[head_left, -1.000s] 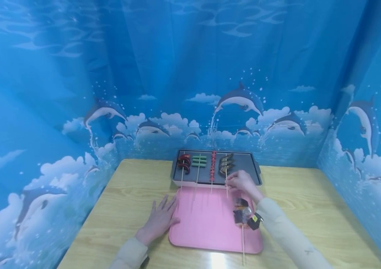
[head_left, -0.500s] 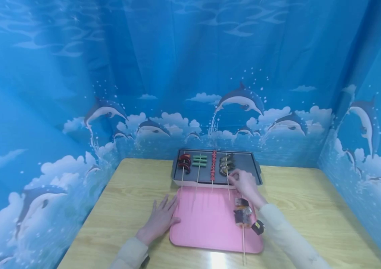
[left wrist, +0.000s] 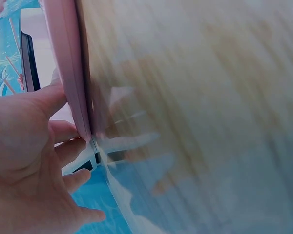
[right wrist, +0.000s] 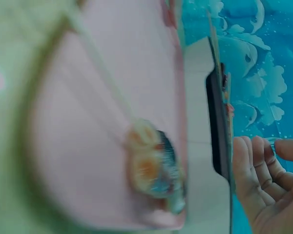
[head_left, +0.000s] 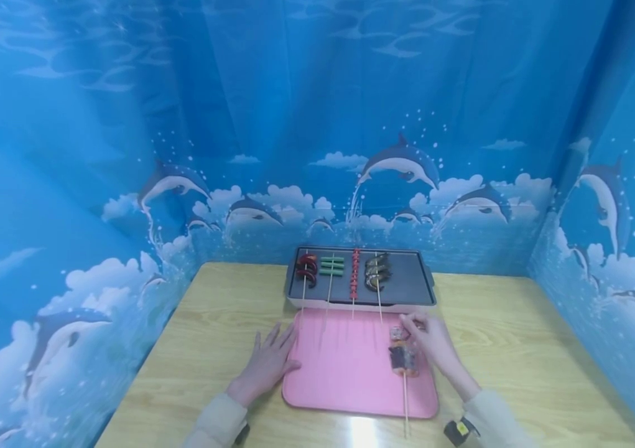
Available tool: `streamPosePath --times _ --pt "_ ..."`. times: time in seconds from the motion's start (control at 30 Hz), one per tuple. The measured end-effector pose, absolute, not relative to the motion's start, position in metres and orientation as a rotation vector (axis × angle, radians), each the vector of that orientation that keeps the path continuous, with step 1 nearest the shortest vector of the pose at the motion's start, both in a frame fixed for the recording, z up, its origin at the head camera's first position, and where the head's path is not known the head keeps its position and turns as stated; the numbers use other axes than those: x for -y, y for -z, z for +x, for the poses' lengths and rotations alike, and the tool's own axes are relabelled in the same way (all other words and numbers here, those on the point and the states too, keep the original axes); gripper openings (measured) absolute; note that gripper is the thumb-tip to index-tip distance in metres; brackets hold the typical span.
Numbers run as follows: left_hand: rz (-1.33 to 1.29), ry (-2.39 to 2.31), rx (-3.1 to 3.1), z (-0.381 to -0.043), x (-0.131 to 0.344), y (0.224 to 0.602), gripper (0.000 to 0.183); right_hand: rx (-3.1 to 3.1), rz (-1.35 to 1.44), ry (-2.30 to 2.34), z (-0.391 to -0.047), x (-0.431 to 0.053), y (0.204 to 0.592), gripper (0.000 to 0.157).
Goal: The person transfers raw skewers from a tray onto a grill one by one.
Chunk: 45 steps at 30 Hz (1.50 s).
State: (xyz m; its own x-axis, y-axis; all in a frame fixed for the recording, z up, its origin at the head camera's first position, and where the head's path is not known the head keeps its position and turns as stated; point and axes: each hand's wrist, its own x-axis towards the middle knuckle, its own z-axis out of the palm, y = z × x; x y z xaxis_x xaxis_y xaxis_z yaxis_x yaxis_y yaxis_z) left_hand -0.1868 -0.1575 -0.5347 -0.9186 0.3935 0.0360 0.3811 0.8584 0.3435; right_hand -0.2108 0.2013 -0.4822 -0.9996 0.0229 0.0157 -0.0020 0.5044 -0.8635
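Note:
My left hand (head_left: 265,364) lies spread at the left edge of the pink tray (head_left: 345,386); in the left wrist view its fingers touch the tray's rim. Over the tray's upper right corner, my right hand (head_left: 431,342) has loosely bent fingers with nothing between them. Just below and left of that hand lies a skewer of dark-skinned, fish-like chunks (head_left: 403,359), its stick pointing toward me. Part of its top end is hidden by the fingers. A skewer of grey, shrimp-like pieces (head_left: 376,274) rests on the griddle (head_left: 408,283), its stick reaching over the front rim.
Left of the shrimp-like pieces, the griddle carries a skewer of small red pieces (head_left: 354,277), one of green sticks (head_left: 331,267) and one of dark red curled pieces (head_left: 306,270). The wooden table (head_left: 507,348) meets a blue dolphin-print curtain (head_left: 295,124) behind.
My right hand has let go of the shrimp-like skewer's stick and moved back and right, from the griddle's front to above the chunk skewer. The left hand has stayed in place.

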Motion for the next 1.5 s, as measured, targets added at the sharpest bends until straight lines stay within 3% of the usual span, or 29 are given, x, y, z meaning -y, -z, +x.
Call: streamPosePath --times 0.4,0.53,0.67,1.07,1.5 --pt "0.634 -0.554 -2.996 -0.187 0.157 0.536 0.069 2.914 -0.010 -1.353 -0.151 -0.219 0.512 0.016" --pt "0.635 -0.557 -3.002 -0.186 0.158 0.535 0.069 2.947 0.069 -1.495 -0.139 -0.219 0.518 0.022" --pt "0.627 -0.550 -3.006 -0.186 0.158 0.534 0.070 2.954 0.104 -1.625 -0.136 -0.217 0.524 0.027" --pt "0.625 -0.535 -2.999 -0.184 0.156 0.529 0.070 2.923 0.181 -1.630 -0.142 -0.217 0.539 0.021" --pt "0.604 -0.513 -2.999 -0.187 0.154 0.534 0.069 2.892 0.103 -1.827 -0.138 -0.221 0.529 0.024"
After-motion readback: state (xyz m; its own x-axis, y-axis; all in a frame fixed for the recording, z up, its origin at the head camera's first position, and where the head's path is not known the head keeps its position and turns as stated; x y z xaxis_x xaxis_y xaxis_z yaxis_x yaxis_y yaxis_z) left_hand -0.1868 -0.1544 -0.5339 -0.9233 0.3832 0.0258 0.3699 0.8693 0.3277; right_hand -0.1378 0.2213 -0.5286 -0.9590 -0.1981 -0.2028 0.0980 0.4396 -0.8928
